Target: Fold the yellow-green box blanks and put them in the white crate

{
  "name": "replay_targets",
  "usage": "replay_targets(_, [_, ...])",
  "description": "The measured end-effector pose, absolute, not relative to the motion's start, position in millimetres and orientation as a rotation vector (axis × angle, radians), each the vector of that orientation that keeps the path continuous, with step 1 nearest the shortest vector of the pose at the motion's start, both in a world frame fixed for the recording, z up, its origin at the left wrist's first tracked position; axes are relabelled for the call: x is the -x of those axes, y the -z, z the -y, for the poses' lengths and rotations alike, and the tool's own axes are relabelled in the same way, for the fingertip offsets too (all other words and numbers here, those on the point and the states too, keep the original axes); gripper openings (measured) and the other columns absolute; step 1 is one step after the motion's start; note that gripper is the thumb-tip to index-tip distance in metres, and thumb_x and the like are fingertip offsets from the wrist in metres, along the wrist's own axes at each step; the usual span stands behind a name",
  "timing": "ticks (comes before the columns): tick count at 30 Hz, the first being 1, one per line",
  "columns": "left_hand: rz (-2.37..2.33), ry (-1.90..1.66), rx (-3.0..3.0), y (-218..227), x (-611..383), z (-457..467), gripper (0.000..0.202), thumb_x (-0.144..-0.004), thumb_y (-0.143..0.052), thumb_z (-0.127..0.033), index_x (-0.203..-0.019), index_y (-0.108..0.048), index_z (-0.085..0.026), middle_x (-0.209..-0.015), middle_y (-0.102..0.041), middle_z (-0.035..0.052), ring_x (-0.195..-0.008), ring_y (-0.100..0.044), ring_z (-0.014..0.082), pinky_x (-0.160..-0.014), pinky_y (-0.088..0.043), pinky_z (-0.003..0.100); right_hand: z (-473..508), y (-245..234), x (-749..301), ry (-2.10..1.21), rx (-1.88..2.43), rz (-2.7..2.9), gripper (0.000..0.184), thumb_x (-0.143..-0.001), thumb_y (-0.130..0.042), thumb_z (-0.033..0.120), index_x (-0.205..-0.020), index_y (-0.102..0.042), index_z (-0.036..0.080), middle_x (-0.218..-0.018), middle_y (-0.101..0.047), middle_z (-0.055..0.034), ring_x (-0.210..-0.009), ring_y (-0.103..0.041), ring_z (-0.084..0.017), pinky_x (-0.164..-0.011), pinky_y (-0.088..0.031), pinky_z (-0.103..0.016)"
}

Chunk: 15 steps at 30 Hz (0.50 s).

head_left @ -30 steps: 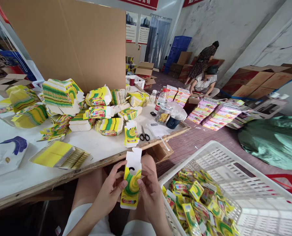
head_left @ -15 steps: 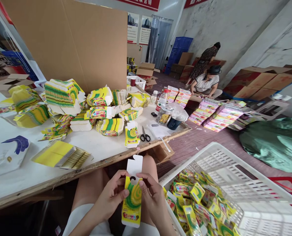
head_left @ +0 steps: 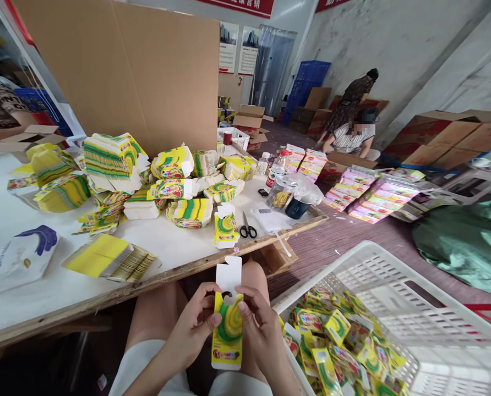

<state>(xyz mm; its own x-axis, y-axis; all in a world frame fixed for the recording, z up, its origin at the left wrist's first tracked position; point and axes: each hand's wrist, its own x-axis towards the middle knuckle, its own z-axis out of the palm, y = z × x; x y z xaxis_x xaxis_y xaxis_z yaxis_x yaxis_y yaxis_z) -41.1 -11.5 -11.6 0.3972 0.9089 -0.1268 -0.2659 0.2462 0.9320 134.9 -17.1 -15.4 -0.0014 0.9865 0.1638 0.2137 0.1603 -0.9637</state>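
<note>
A small yellow-and-green carton [head_left: 228, 335] is held upright over my lap, its white flap [head_left: 229, 273] raised at the top. My left hand [head_left: 200, 319] grips its left edge between thumb and fingers. On the opposite edge, my right hand [head_left: 258, 316] pinches the carton near its upper corner. Between the hands the mouth of the carton shows a dark gap; what is inside cannot be made out. A similar carton [head_left: 226, 230] stands on the table edge just beyond, beside black-handled scissors [head_left: 247, 231].
Bundles of flat cartons [head_left: 190, 213] cover the white table [head_left: 146, 236]. To my right, a white plastic basket [head_left: 369, 264] holds many filled packs [head_left: 336, 327]. A clear jar [head_left: 279, 198] and a dark cup [head_left: 297, 208] stand near the table corner. Two people work beyond.
The carton's top has been squeezed so that its front panel bulges more and its mouth gapes. Both hands keep their hold. The view has shifted slightly.
</note>
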Motion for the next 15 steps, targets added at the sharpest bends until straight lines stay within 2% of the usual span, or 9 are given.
replay_targets(3, [-0.795, -0.942, -0.976, 13, 41, 11, 0.04, -0.089, -0.068, -0.04, -0.119, -0.044, -0.028, -0.109, -0.07, 0.0069, -0.096, -0.067, 0.0219, -0.074, -0.05, 0.028, 19, 22, -135, -1.001, 1.247, 1.402, 0.03, -0.097, -0.055, 0.039, -0.12, -0.065, 0.023, -0.11, -0.074, -0.0087, -0.093, -0.073, -0.022, -0.078, -0.057, -0.026])
replay_targets(6, [-0.745, -0.99, -0.928, 15, 40, 12, 0.066, -0.088, -0.07, -0.038, -0.138, -0.029, -0.033, -0.112, -0.071, 0.0085, -0.104, -0.067, 0.0246, -0.083, -0.051, 0.033, 19, 24, -135, -1.031, 1.228, 1.407, 0.03, -0.098, -0.053, 0.041, -0.118, -0.066, 0.023, -0.107, -0.074, -0.0084, -0.09, -0.073, -0.021, -0.074, -0.057, -0.026])
replay_targets(8, [-0.717, -0.973, -0.909, 16, 41, 11, 0.079, -0.086, -0.073, -0.038, -0.146, -0.021, -0.031, -0.114, -0.071, 0.0105, -0.105, -0.068, 0.0263, -0.084, -0.051, 0.034, 17, 24, -136, -1.029, 1.237, 1.414, 0.03, -0.097, -0.055, 0.041, -0.117, -0.065, 0.023, -0.104, -0.074, -0.0077, -0.086, -0.073, -0.021, -0.073, -0.057, -0.027])
replay_targets(11, [-0.747, -0.931, -0.942, 17, 44, 9, 0.069, -0.086, -0.072, -0.039, -0.142, -0.033, -0.027, -0.116, -0.071, 0.0127, -0.105, -0.068, 0.0284, -0.08, -0.053, 0.034, 13, 21, -139, -0.893, 1.275, 1.349, 0.031, -0.093, -0.059, 0.045, -0.114, -0.065, 0.022, -0.101, -0.073, -0.0079, -0.087, -0.07, -0.022, -0.075, -0.057, -0.03])
replay_targets(13, [-0.822, -0.938, -1.038, 20, 46, 8, 0.054, -0.089, -0.067, -0.039, -0.136, -0.044, -0.026, -0.121, -0.07, 0.0128, -0.107, -0.068, 0.0286, -0.083, -0.054, 0.034, 10, 17, -141, -0.845, 1.279, 1.266, 0.034, -0.094, -0.056, 0.049, -0.111, -0.067, 0.021, -0.088, -0.072, -0.0059, -0.078, -0.067, -0.02, -0.07, -0.056, -0.029])
replay_targets(15, [-0.901, -0.941, -1.179, 23, 49, 7, 0.043, -0.091, -0.064, -0.038, -0.13, -0.052, -0.025, -0.13, -0.065, 0.0121, -0.114, -0.065, 0.0286, -0.09, -0.053, 0.035, 8, 11, -142, -0.954, 1.262, 1.242, 0.038, -0.095, -0.053, 0.051, -0.111, -0.069, 0.021, -0.073, -0.067, -0.0017, -0.064, -0.062, -0.017, -0.061, -0.052, -0.027])
